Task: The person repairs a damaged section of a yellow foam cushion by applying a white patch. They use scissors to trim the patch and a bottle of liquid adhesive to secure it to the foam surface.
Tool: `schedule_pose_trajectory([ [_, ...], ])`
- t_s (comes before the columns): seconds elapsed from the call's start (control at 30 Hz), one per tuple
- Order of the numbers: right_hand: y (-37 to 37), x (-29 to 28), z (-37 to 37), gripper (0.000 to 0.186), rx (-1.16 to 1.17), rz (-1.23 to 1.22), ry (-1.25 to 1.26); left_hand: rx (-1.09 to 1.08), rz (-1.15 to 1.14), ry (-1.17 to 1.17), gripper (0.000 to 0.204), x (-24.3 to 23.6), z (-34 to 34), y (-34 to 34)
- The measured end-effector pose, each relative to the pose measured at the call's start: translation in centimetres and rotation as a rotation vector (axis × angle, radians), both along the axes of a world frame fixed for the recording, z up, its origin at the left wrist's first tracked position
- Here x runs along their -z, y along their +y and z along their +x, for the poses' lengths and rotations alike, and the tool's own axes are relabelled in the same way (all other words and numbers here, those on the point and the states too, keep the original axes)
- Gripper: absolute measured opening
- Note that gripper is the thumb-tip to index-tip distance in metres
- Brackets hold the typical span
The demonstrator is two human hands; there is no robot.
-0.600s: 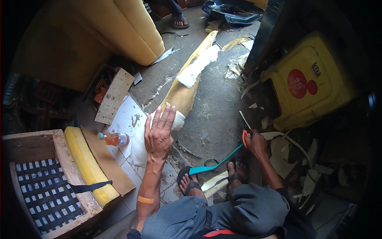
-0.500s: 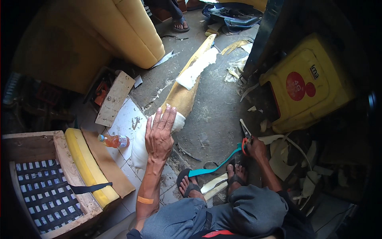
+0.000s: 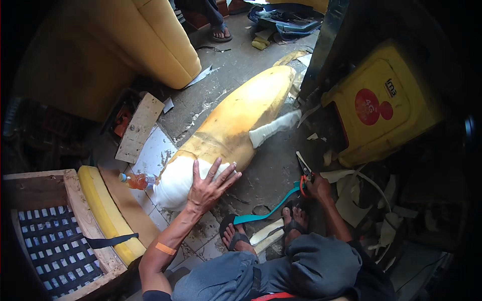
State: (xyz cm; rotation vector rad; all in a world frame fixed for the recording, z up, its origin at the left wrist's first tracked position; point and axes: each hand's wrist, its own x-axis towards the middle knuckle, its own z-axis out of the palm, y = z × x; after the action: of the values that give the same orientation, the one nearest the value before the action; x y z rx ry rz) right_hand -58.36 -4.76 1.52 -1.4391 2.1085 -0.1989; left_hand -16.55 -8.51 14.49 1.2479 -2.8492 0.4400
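Note:
A long yellow foam seat pad (image 3: 233, 108), brown-stained and tapered at its far end, lies on the floor ahead of me. White foam sheet (image 3: 173, 183) wraps its near end. My left hand (image 3: 205, 192) rests on that white part, fingers spread. Another white foam piece (image 3: 273, 129) sticks out from the pad's right side. At the right, my right hand (image 3: 318, 187) grips scissors (image 3: 304, 170) with orange-red handles, blades pointing away from me and slightly apart. A teal strap (image 3: 266, 213) runs from beside that hand to my left foot; whether the hand holds it too is unclear.
A drink bottle (image 3: 136, 181) lies by the pad's near end. Left stands a wooden frame (image 3: 95, 220) with woven black webbing and yellow foam. A yellow plastic stool (image 3: 396, 110) is at right, above scattered foam scraps (image 3: 351, 205). Another person's foot (image 3: 221, 34) shows far back.
The pad has rolled from edge-on to show its broad yellow face. Its loose white piece now sits at the right side. My left hand's fingers have spread and turned rightward; my right hand barely moved.

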Motion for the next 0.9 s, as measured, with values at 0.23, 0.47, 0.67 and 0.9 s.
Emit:
schedule_pose_trajectory([
  [0.23,0.0,-1.8,0.0,0.054,0.000,0.089,0.037,-0.011,0.066,-0.020,0.060,1.8,-2.6,0.6],
  [0.47,-0.4,-1.7,0.2,0.058,-0.008,0.113,0.007,-0.068,0.475,0.205,0.086,6.6,-1.5,4.4],
  [0.67,0.3,-2.0,-0.2,0.059,-0.032,0.121,0.041,-1.048,0.634,1.455,0.055,10.3,-3.2,11.6],
  [0.9,0.1,-1.5,-0.2,0.064,-0.034,0.112,0.050,-1.346,0.459,3.151,0.083,11.3,2.8,9.8],
])
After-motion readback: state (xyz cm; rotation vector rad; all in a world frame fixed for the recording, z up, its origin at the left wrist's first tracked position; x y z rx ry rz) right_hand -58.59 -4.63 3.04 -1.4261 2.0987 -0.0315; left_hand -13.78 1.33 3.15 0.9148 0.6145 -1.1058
